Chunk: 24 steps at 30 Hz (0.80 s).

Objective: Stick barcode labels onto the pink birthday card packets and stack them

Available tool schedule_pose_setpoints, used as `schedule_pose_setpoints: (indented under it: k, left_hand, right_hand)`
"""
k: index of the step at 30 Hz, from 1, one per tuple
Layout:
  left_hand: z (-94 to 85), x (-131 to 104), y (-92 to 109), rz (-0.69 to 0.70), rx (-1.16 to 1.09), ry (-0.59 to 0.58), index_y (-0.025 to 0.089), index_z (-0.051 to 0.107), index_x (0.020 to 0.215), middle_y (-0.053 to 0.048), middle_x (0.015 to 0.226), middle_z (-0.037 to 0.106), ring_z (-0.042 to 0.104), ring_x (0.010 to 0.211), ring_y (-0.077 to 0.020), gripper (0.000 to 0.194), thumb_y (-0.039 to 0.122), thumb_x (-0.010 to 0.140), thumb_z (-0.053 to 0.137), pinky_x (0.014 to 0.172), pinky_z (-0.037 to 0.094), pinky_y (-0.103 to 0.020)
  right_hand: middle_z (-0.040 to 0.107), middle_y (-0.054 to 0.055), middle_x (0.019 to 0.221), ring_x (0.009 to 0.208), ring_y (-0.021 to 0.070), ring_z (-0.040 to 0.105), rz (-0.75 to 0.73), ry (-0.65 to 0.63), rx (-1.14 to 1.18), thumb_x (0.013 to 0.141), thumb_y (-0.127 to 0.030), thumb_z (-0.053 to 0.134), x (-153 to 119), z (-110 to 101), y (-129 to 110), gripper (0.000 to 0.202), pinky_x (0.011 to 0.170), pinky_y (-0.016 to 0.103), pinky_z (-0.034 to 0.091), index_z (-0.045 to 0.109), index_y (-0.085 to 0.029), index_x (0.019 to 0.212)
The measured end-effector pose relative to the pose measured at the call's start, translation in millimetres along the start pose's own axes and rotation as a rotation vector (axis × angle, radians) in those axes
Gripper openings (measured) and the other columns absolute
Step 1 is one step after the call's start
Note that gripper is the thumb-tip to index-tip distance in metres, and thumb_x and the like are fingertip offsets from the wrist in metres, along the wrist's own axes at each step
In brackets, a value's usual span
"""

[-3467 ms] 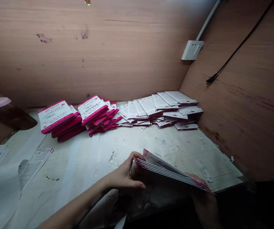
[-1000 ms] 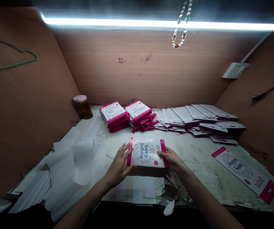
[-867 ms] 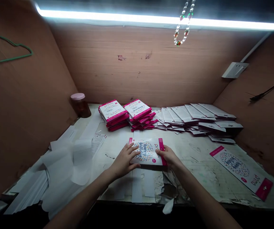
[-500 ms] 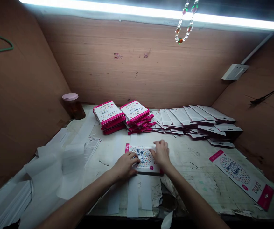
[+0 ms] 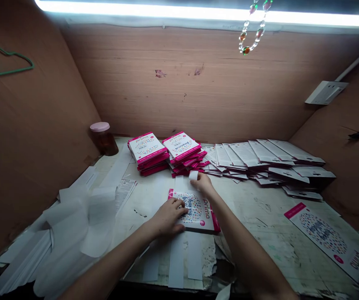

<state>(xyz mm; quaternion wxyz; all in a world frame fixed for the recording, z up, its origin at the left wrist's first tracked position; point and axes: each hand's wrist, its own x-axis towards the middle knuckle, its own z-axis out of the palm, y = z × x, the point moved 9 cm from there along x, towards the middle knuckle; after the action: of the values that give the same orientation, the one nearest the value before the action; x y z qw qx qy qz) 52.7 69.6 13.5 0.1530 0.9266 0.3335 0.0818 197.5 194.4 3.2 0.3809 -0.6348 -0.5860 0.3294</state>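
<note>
a flat white packet with magenta ends and coloured dots [image 5: 197,210] is lying on the worn pale table [image 5: 244,227], over long white paper strips [image 5: 176,260]. the left hand [image 5: 168,217] is resting on it, its grip impossible to tell; the right hand [image 5: 203,183] is pinching a white strip end [image 5: 193,175] beyond it. magenta-edged white packet stacks [image 5: 148,151] are standing behind.

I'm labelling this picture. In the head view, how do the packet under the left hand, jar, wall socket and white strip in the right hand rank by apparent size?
Packet under left hand, partly covered
Jar and wall socket: too alike to rank
White strip in right hand
</note>
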Motion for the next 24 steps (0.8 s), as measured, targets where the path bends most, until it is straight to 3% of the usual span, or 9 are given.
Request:
schedule_pose_setpoints:
  k: [2,7,12,16,18,21,24]
  left_hand:
    - [-1.6,1.6,1.9,0.003,0.008,-0.006,0.024,0.059,0.120,-0.010,0.122,0.056,0.048,0.114,-0.0324,0.054,0.037,0.071,0.076,0.097,0.044,-0.046]
    - [-4.8,3.6,5.6,-0.009,0.054,-0.024,0.023,0.061,0.114,-0.010,0.122,0.055,0.047,0.114,-0.0336,0.046,0.036,0.072,0.075,0.092,0.048,-0.047]
    - [-2.6,6.7,2.0,-0.039,0.088,-0.041,0.021,0.049,0.131,-0.012,0.138,0.049,0.046,0.116,-0.0357,0.067,0.039,0.071,0.074,0.089,0.049,-0.045]
    - [10.5,11.6,1.3,0.018,0.144,-0.141,0.025,0.043,0.140,-0.005,0.151,0.040,0.045,0.116,-0.0377,0.072,0.045,0.075,0.066,0.089,0.047,-0.044]
    - [14.1,13.4,0.5,0.035,0.169,-0.166,0.024,0.046,0.138,-0.004,0.149,0.043,0.046,0.113,-0.0375,0.069,0.046,0.076,0.065,0.091,0.044,-0.044]
    - [12.8,14.5,0.2,0.047,0.172,-0.142,0.027,0.048,0.138,-0.002,0.149,0.043,0.047,0.111,-0.0360,0.069,0.048,0.074,0.066,0.093,0.039,-0.044]
    - [9.9,14.1,-0.6,0.038,0.130,-0.103,0.029,0.049,0.137,-0.002,0.151,0.040,0.046,0.112,-0.0363,0.067,0.048,0.074,0.066,0.093,0.037,-0.046]
  right_hand:
    - [0.067,0.001,0.074,0.077,0.0192,0.062,-0.091,0.008,-0.054,0.072,-0.016,0.061,-25.3,-6.2,-8.8,0.004,0.073,0.029,0.047,0.061,-0.020,0.072]
    - [0.072,0.006,0.088,0.094,0.0236,0.065,-0.319,-0.043,-0.178,0.073,-0.004,0.056,-92.4,0.9,-17.8,0.018,0.088,0.037,0.049,0.065,-0.020,0.072]
    - [0.069,0.009,0.116,0.119,0.0249,0.058,-0.426,-0.075,-0.246,0.082,-0.004,0.051,-115.6,14.9,-9.2,0.028,0.105,0.048,0.042,0.070,-0.021,0.093]
    - [0.062,0.013,0.128,0.128,0.0274,0.051,-0.532,-0.109,-0.341,0.090,-0.017,0.050,-154.4,14.5,-11.8,0.031,0.108,0.050,0.041,0.065,-0.019,0.117]
    - [0.061,0.014,0.129,0.128,0.0306,0.050,-0.589,-0.167,-0.371,0.089,-0.027,0.057,-190.5,14.3,-15.5,0.034,0.106,0.051,0.043,0.063,-0.018,0.121]
    - [0.058,0.018,0.132,0.125,0.0369,0.051,-0.682,-0.261,-0.430,0.076,-0.041,0.073,-248.8,18.8,-18.4,0.058,0.101,0.054,0.048,0.058,-0.017,0.127]
    - [0.053,0.021,0.136,0.126,0.0379,0.049,-0.751,-0.265,-0.490,0.073,-0.030,0.077,-284.7,22.7,-17.4,0.071,0.099,0.053,0.050,0.049,-0.014,0.136]
